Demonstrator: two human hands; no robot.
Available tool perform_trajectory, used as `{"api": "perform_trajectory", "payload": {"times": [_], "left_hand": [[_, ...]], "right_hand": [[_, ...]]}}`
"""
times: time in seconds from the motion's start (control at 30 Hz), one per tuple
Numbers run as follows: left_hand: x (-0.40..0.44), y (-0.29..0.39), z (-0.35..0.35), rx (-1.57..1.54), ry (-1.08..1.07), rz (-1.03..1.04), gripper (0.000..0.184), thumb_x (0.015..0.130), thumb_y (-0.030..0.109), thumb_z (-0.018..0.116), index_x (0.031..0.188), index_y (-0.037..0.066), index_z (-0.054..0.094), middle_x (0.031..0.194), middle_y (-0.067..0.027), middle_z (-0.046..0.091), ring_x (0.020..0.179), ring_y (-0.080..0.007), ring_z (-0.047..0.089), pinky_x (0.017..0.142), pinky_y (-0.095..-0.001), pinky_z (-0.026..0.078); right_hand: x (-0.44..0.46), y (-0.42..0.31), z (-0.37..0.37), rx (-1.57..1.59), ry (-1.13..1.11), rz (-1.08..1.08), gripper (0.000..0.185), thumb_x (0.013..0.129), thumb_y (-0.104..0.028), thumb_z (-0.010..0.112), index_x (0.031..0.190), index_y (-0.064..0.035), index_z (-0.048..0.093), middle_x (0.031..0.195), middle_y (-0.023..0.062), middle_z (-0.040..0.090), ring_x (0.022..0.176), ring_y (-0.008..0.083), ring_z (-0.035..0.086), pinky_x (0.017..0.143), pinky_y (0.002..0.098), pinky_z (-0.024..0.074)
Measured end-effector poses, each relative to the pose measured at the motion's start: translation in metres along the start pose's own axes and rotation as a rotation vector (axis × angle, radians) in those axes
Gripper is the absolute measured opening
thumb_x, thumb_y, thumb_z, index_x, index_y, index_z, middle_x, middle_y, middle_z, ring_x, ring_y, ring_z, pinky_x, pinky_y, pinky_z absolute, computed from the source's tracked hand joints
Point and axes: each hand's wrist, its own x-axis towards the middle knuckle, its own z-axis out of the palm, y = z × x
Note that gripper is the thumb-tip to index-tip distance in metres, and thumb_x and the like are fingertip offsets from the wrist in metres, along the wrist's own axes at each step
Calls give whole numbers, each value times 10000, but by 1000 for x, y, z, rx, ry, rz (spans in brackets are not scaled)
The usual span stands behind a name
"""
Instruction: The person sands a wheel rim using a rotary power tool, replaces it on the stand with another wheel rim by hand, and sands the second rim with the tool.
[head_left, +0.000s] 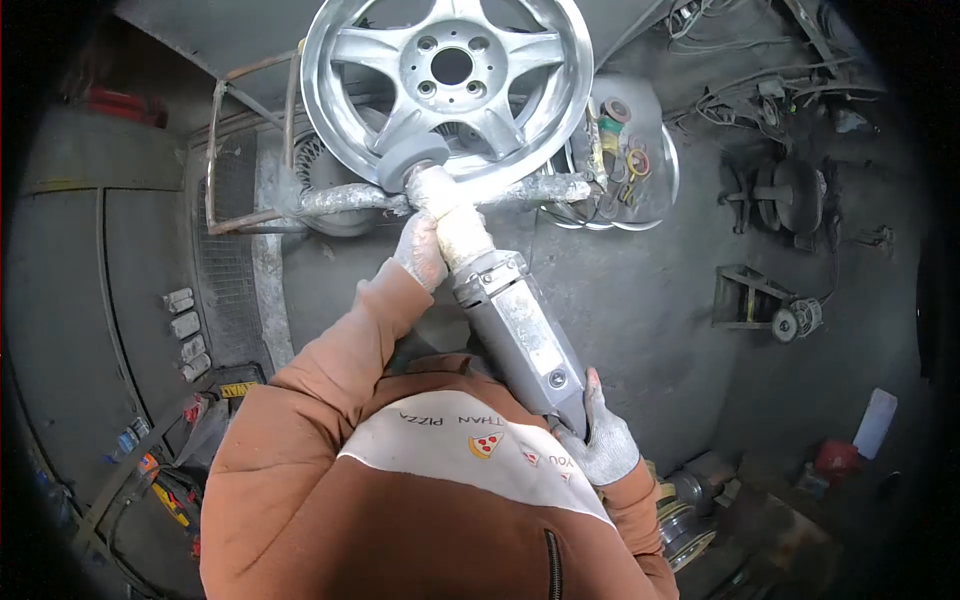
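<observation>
A silver alloy wheel rim [350,47] with broad spokes rests against a metal frame in front of me. I hold a long straight grinder [525,325] slanting across my body. Its round grey polishing head [412,158] is at the rim's lower edge; whether it touches I cannot tell. My left hand [422,252], in a whitish glove, is wrapped around the grinder's pale, wrapped neck [462,228]. Gloved too, my right hand [603,440] grips the rear end of the body, with the thumb along its side. Some of the fingers are hidden behind the tool.
A metal tube frame [345,200] supports the rim. Right of it, a tray [650,130] holds scissors [634,172] and tape rolls. Cables hang along the right wall, near a small motor [797,320]. Several pale blocks [186,325] stand at left. Another rim [685,535] lies at lower right.
</observation>
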Motion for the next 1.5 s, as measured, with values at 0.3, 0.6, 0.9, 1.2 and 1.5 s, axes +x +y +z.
{"api": "perform_trajectory", "payload": {"times": [0.3,0.6,0.9,1.2,1.5], "left_hand": [[69,-98,46,94,-26,53,249,835,251,743,980,86,627,833,-35,649,730,-157,634,685,-312,533],[53,-77,0,97,-110,279,208,874,177,673,1028,58,600,903,-85,660,790,-195,659,751,-357,557],[-1,-35,-5,216,66,199,355,854,272,702,1078,24,580,942,-129,660,846,-278,670,799,-441,569],[84,-132,53,281,-62,275,193,883,131,682,1035,71,580,918,-43,627,837,-166,633,755,-329,540],[39,-95,-7,360,209,435,241,872,179,678,1047,44,581,922,-90,647,809,-220,655,734,-364,562]], "right_hand": [[2,85,-15,17,238,121,810,773,-144,688,1442,76,286,1023,325,648,970,452,658,816,416,535],[48,143,35,-52,170,-6,694,748,-226,726,1341,-5,439,997,285,659,951,464,635,804,474,535],[85,127,28,3,-7,3,677,759,-237,720,1342,-25,448,1005,294,653,949,480,625,811,493,524],[70,206,-45,-49,227,62,629,718,-172,738,1272,28,517,999,255,674,963,415,658,837,432,530],[109,207,-4,-80,14,-44,454,729,-160,707,1141,-25,571,974,252,667,923,450,640,790,465,535]]}}
